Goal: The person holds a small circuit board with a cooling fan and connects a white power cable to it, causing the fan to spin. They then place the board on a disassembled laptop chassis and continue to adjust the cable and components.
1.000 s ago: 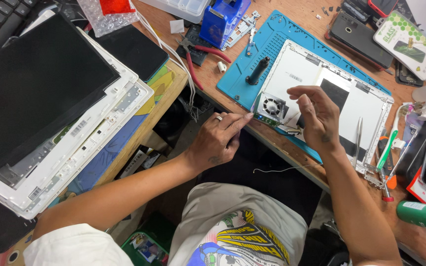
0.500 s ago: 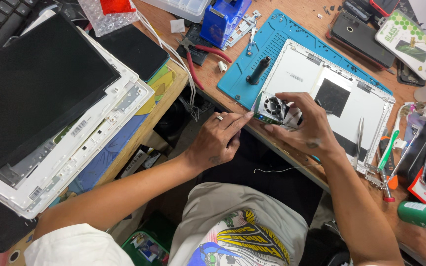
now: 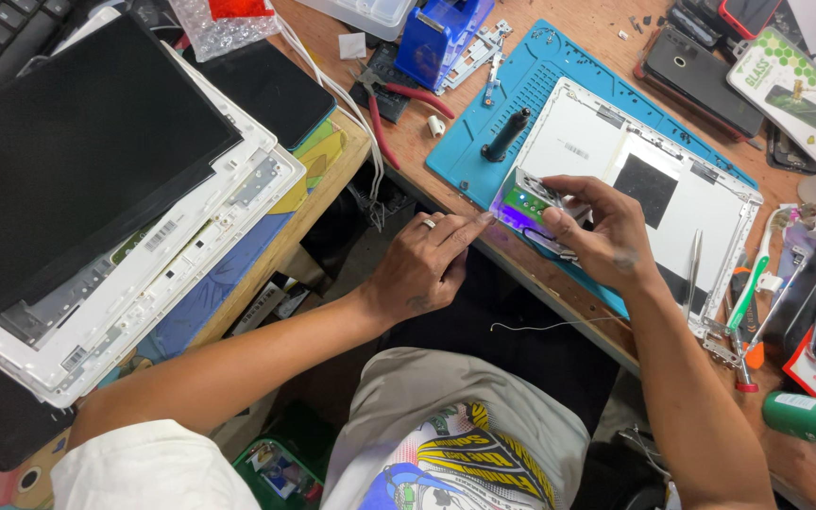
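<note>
A white laptop shell (image 3: 654, 161) lies open-side up on a blue work mat (image 3: 559, 76) on the wooden desk. My right hand (image 3: 597, 231) grips a small cooling fan unit with a green board (image 3: 526, 200) at the shell's near left corner, tilting it up off the shell. My left hand (image 3: 427, 269) rests with loosely curled fingers at the desk's front edge. Its fingertip points at the mat's edge beside the fan, and it wears a ring.
A black laptop screen panel on stacked white frames (image 3: 96, 189) fills the left. Red-handled pliers (image 3: 384, 109), a black screwdriver handle (image 3: 505, 135), a blue box (image 3: 441, 28), tweezers (image 3: 693, 274), phones (image 3: 701, 71) and a green bottle (image 3: 814, 420) lie around the mat.
My right hand has closed on the fan unit, lifted it from flat in the shell and turned it so its green board side shows. The left hand has hardly moved.
</note>
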`<state>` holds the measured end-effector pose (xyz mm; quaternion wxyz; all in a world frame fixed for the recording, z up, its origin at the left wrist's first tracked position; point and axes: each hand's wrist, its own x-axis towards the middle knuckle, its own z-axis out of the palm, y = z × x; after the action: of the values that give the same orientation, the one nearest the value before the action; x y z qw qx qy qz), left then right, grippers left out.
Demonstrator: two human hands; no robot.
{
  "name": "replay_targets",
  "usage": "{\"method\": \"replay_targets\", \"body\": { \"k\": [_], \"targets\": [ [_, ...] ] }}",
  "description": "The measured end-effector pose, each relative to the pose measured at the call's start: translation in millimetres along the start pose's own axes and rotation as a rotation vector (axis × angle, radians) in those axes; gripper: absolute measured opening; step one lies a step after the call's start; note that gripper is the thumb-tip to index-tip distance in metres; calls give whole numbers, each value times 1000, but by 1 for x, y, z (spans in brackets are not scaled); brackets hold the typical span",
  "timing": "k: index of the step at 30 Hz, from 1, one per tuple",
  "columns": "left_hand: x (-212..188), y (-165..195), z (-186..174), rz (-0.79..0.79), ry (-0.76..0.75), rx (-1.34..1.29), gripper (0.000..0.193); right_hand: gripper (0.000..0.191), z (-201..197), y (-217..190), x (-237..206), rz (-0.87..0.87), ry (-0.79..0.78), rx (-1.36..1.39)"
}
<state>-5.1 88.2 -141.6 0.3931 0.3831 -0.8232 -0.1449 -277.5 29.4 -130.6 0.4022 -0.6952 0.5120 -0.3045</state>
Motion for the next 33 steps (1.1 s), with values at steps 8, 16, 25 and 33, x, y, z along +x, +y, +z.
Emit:
{"method": "replay_targets", "body": {
  "k": [8,16,25,33],
  "targets": [
    [1,0,0,-12,-12,-12,64,50,2,-2,-3,-44,0,-5],
    [0,0,-1,-18,-27,-18,68,50,3,-6,-6,-88,-13,-67],
    [-3,-1,2,-19,-23,12,69,54,5,-7,-8,-108,-4,-68],
    [-3,-2,3,-15,-14,12,68,54,7,-7,-8,-156,-10,-16]
  ]
}}
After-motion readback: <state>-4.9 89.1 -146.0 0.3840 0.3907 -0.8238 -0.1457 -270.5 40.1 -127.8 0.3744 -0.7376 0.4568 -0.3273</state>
